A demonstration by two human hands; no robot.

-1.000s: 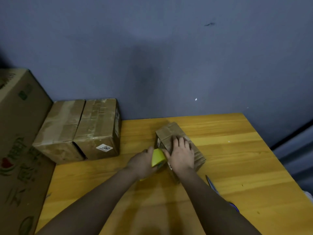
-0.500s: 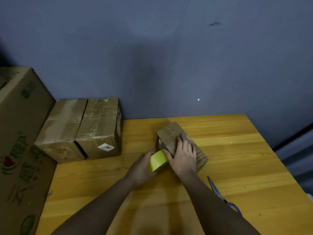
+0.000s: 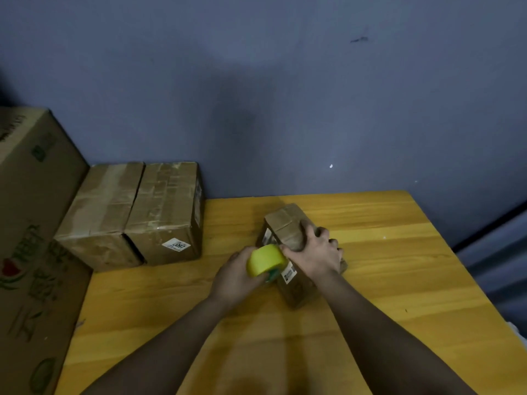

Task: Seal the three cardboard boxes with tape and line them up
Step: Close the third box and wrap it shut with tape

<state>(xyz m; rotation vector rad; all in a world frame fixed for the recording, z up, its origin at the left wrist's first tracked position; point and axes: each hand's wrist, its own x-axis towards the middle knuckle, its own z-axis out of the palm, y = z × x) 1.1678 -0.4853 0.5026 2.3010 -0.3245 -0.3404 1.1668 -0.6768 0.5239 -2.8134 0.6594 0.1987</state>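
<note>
Dim indoor scene with a bluish cast. A soft bright patch on the wall point(image 3: 256, 52) suggests light from above; a broad vertical shadow darkens the wall below it. The forearms throw faint shadows on the desk point(image 3: 399, 280). Overall softness; wide-angle bending at the left edge.

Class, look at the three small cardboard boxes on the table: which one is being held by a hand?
The small brown cardboard box alone mid-table, under the right hand; the other two boxes stand together, untouched, at the left.
</note>
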